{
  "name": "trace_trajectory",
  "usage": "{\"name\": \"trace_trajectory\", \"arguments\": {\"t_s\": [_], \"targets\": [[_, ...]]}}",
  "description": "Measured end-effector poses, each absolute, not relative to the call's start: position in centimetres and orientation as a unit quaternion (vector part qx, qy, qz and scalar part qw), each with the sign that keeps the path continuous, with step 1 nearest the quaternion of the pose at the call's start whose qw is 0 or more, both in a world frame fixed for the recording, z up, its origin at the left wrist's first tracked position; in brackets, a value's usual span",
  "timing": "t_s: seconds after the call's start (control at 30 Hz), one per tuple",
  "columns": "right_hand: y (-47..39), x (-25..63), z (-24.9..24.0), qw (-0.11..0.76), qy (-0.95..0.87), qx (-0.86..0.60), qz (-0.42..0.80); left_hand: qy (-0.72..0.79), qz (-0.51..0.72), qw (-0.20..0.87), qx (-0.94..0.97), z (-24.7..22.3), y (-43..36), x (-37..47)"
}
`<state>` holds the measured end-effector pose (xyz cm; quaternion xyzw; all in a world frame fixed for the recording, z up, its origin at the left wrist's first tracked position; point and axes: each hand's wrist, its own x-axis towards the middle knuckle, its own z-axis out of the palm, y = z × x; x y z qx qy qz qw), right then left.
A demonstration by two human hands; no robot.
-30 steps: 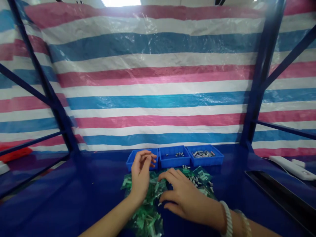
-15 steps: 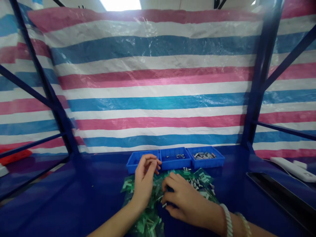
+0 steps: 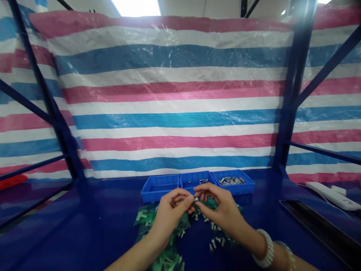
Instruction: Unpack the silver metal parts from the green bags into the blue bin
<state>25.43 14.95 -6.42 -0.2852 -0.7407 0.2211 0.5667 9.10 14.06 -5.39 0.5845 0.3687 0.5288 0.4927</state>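
My left hand [image 3: 173,210] and my right hand [image 3: 218,205] meet at the fingertips in front of the trays. Between them is a small metal part [image 3: 196,199], pinched by the fingers of both hands. Green plastic bags [image 3: 166,259] with small pieces in them lie under and beside my left forearm. Loose small metal pieces [image 3: 217,242] are scattered on the blue table below my right hand. Behind the hands stand three blue trays in a row: the left one [image 3: 160,196] looks bare, the middle one [image 3: 183,177] has a few small parts, the right one [image 3: 249,188] several metal pieces.
A long black flat object [image 3: 318,229] lies on the blue table [image 3: 98,233] at the right. Behind it are a white device [image 3: 332,195] and a cable. Blue metal posts [image 3: 290,113] rise at both sides, before a striped sheet [image 3: 180,120]. Something red [image 3: 12,181] is at far left.
Both hands have come together, my right hand moving up from the pile and my left hand inward and slightly down. More loose metal pieces show on the table. The view has shifted slightly.
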Motion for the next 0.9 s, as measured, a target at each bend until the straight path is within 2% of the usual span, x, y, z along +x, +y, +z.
{"name": "trace_trajectory", "arguments": {"t_s": [0.27, 0.6, 0.77, 0.9], "targets": [[14.3, 25.7, -5.8, 0.576, -0.713, -0.281, 0.283, 0.326, 0.567, 0.567, 0.501, -5.5, 14.0, 9.2], [15.3, 25.3, -6.5, 0.536, -0.649, -0.309, 0.444, 0.273, 0.583, 0.571, 0.509, -5.8, 14.1, 9.1], [14.7, 25.4, -6.2, 0.574, -0.646, -0.303, 0.401, 0.247, 0.53, 0.688, 0.431, -5.9, 14.0, 9.2], [14.1, 25.5, -5.9, 0.589, -0.692, -0.252, 0.334, 0.26, 0.519, 0.729, 0.364, -5.9, 13.8, 9.5]]}}
